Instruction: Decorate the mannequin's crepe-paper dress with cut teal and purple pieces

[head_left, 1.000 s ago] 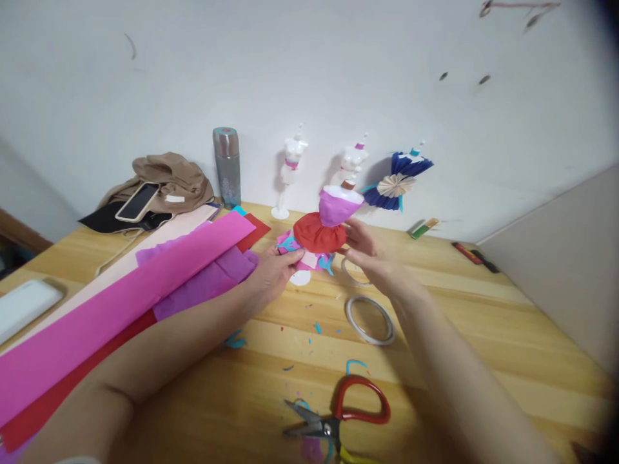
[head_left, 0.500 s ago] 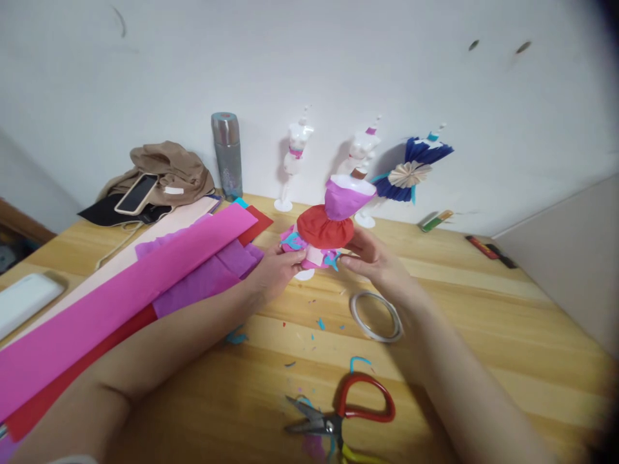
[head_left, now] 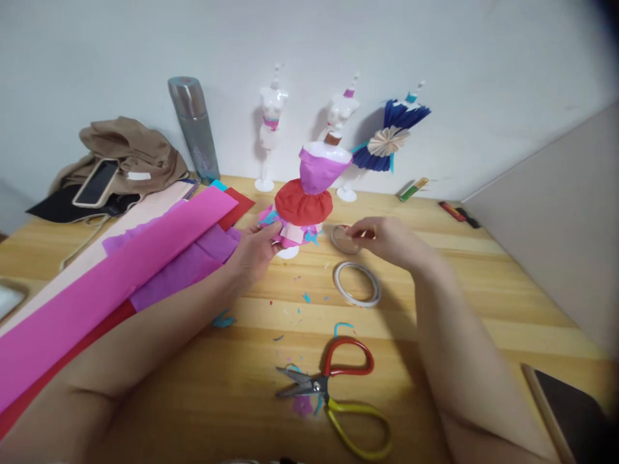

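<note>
A small white dress form point(head_left: 331, 152) stands on the table in a purple paper bodice point(head_left: 322, 171) and a puffed red skirt point(head_left: 304, 203). Below the red layer is a pink paper hem point(head_left: 291, 233) with blue trimmings. My left hand point(head_left: 258, 248) grips this hem at its left side, thumb in front. Over the right rim of a small tape roll point(head_left: 338, 243) is my right hand point(head_left: 387, 240), its fingertips drawn together in a pinch. Whether they grip the roll or something tiny is not clear. A wider white tape roll point(head_left: 358, 301) lies just below that hand.
Open scissors point(head_left: 316, 386) lie in front among paper scraps. Pink paper point(head_left: 145, 258) and other sheets cover the left side. Behind stand a steel flask point(head_left: 193, 129), two white dress forms point(head_left: 273, 136) and one in blue pleats point(head_left: 403, 116). A phone-like dark object point(head_left: 570, 412) lies right.
My right hand has left the hem and moved right to the small tape roll, which now shows. My left hand stays on the hem. The view has shifted, bringing the whole scissors into sight.
</note>
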The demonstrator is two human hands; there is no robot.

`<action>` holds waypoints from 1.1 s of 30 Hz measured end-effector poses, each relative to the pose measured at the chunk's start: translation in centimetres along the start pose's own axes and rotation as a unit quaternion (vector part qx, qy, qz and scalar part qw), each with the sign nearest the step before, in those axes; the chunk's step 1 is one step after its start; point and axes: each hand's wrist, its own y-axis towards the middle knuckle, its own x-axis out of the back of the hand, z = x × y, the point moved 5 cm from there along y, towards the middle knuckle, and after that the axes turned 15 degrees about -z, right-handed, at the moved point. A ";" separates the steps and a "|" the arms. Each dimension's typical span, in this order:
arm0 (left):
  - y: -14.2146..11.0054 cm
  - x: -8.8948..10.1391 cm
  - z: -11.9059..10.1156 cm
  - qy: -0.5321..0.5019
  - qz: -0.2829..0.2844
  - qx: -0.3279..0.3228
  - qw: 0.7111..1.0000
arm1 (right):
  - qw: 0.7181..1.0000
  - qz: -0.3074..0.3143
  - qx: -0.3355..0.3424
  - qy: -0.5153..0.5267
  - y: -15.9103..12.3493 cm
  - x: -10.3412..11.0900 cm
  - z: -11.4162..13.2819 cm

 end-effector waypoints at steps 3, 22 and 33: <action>-0.2 -0.1 -0.2 -0.005 -0.004 0.012 1.000 | 0.990 -0.002 0.014 -0.137 1.4 -0.4 -2.6; 0.2 1.0 0.4 0.001 -0.018 0.042 0.999 | 0.976 0.031 0.064 -0.208 1.0 -3.1 -4.3; 0.5 1.3 0.9 0.017 -0.021 0.033 0.999 | 0.993 0.013 0.015 -0.113 1.2 -2.8 -5.0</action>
